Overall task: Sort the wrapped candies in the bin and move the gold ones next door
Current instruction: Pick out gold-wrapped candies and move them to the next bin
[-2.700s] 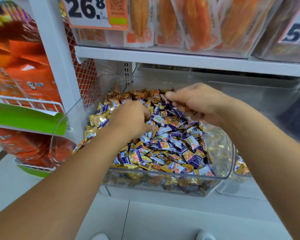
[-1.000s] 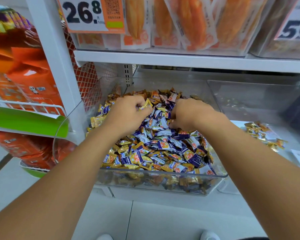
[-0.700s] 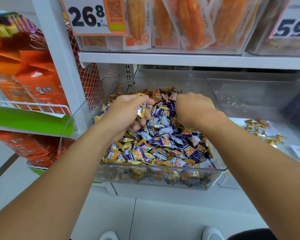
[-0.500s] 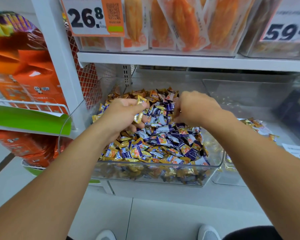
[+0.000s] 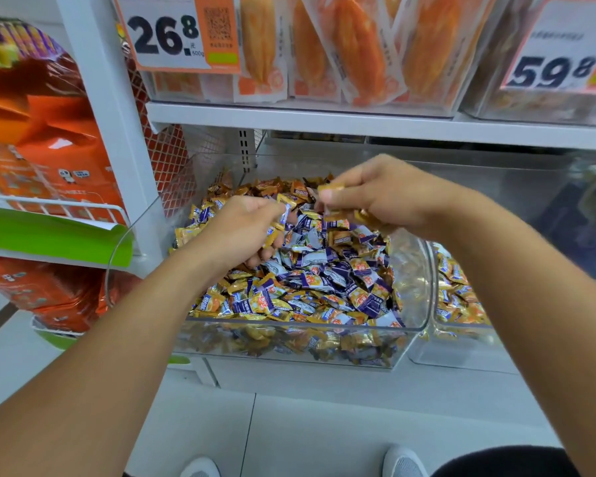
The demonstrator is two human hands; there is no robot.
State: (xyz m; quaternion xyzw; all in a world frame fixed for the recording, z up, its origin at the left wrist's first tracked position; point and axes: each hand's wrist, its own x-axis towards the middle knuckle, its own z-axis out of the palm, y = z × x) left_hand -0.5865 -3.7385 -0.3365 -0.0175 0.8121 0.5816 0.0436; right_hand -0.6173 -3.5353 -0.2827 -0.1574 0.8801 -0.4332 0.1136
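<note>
Fingers [image 5: 272, 215] of the left hand [image 5: 236, 232] are curling round a few wrapped candies, one gold-and-purple wrapper sticking out at the fingertips. Across from it, the right hand [image 5: 382, 194] is pinching gold candies [image 5: 331, 188] between thumb and forefinger, with more gold wrappers [image 5: 365, 215] showing under its curled fingers. Both hands are hovering just above the heap in the clear bin [image 5: 289, 342] on the lower shelf. The heap [image 5: 324, 280] is looking like a jumble of small pillow-shaped sweets with crimped ends: many are purple and white with an orange picture, others are shiny gold, and the two kinds are lying mixed together up to the bin's front wall. Just beside it on the right, the neighbouring bin [image 5: 461, 352] is holding a smaller lot of mostly gold candies [image 5: 458, 297]. Above, a white shelf [image 5: 358, 122] is carrying orange packets behind price tags [image 5: 172, 32].
</note>
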